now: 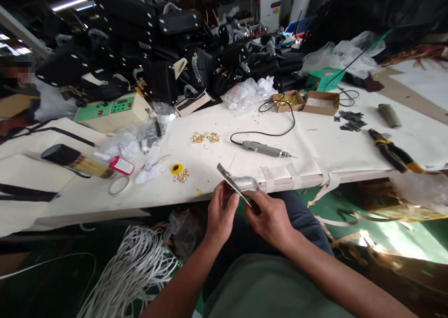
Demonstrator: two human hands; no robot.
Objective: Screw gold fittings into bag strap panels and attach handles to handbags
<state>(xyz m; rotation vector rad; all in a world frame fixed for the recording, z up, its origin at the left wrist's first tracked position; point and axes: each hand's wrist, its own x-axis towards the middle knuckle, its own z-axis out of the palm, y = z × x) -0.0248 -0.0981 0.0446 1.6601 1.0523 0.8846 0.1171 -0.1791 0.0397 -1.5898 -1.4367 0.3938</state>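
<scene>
A thin flat piece (231,182) with a small metal fitting and a plastic-wrapped strap (247,180) is held at the table's front edge. My left hand (221,211) grips its left side, thumb against the face. On the right, my right hand (269,215) has its fingers wrapped round the lower end. Beyond them a grey electric screwdriver (262,148) lies on the white table (217,159). Small gold pieces form a pile (206,137) and a smaller heap (181,176) beside a yellow ring-shaped roll (177,169).
Black bags (196,66) are piled at the back. Two small cardboard boxes (321,103) stand behind the screwdriver. Black-and-yellow pliers (394,152) lie at the right, a black-capped bottle (77,161) at the left. White cords (135,271) hang below the table.
</scene>
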